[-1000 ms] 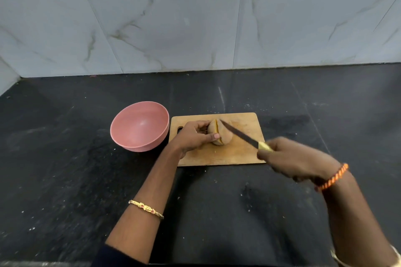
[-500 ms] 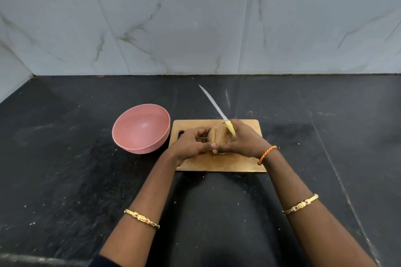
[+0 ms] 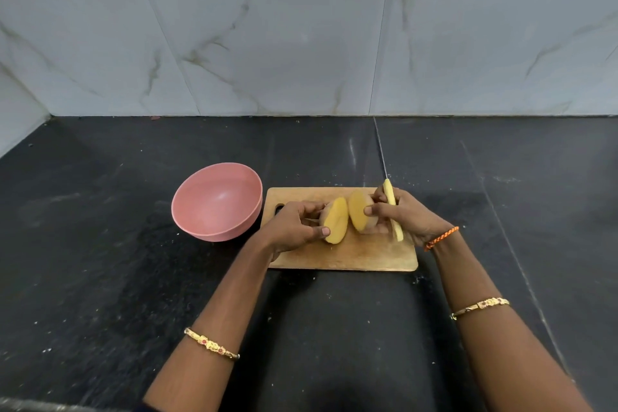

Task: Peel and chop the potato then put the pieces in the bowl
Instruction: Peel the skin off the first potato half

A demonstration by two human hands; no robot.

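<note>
The potato is split into two halves over the wooden cutting board (image 3: 364, 259), yellow cut faces showing. My left hand (image 3: 294, 227) grips the left half (image 3: 336, 219). My right hand (image 3: 401, 214) holds the right half (image 3: 358, 211) with thumb and fingers, and also the knife by its yellow handle (image 3: 391, 201). The thin blade (image 3: 379, 147) points away from me toward the wall. The pink bowl (image 3: 217, 201) stands just left of the board and holds nothing.
The board lies on a black stone counter (image 3: 100, 278) that runs to a white marble-tiled wall (image 3: 267, 43) at the back and left. Bangles and an orange thread band (image 3: 441, 237) circle my wrists.
The knife came out of its cut in the potato and swung blade-up, pointing away. My right hand joined the left on the potato, and the two halves have been pulled apart.
</note>
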